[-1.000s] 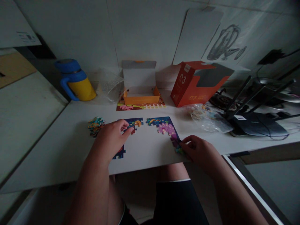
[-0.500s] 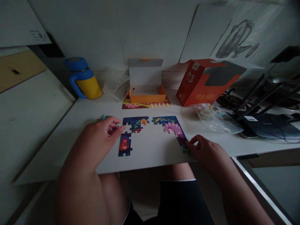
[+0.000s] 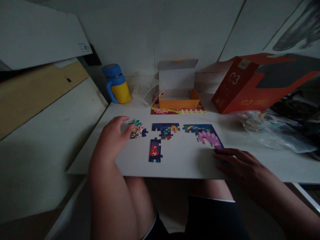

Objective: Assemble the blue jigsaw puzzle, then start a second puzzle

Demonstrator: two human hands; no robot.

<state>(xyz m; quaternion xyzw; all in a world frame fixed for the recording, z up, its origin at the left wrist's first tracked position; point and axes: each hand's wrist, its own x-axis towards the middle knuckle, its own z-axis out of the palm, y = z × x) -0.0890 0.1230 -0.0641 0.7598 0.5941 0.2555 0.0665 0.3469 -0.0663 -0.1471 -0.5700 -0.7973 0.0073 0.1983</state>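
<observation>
My left hand (image 3: 112, 140) is at the left of the table, thumb and fingers apart, against a small pile of jigsaw pieces (image 3: 136, 130). A single dark blue piece (image 3: 144, 132) lies beside that pile. Joined pieces (image 3: 166, 130) with an orange curl form a top-left section. Below them is a red-creature section (image 3: 155, 150), apart from it except near one corner. On the right, a joined strip (image 3: 208, 136) shows a purple many-eyed creature. My right hand (image 3: 240, 163) rests with fingers stretched out over the strip's lower end, hiding it.
An open orange box (image 3: 178, 102) stands on a picture sheet (image 3: 165, 111) at the back. To its left are clear plastic wrap (image 3: 146, 93) and a blue-and-yellow jug (image 3: 120, 88). A red carton (image 3: 240, 86) and a plastic bag of pieces (image 3: 265, 126) are at the right.
The view has turned left, so things appear further right. My left thumb and fingers have spread beside the pile, which shows more. My right fingers have flattened over the strip's lower end.
</observation>
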